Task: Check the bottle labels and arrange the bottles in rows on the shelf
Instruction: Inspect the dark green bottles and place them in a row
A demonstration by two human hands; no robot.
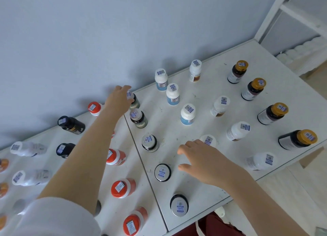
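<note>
White tabletops (203, 188) carry the bottles, which are set upright in rows running away from the camera toward a pale blue wall (88, 32). At the far end of the silver-capped row, one dark bottle (134, 101) is gripped around its cap by the fingers of the left hand (118, 99), the arm being stretched across the seam between the two tabletops. The next bottle of that row (138, 118) is seen just beside it, nearer the camera. The right hand (203, 159) is held above the table with fingers spread and nothing in it; a white bottle (208, 140) is partly hidden behind its fingertips, and whether it is touched cannot be told. Gold-capped dark bottles (273, 113) are lined along the right edge, blue-labelled white ones (173, 93) stand mid-table, and orange-capped ones (123, 188) are ranged on the left tabletop. A white sleeve (58, 216) is visible at the lower left.
</note>
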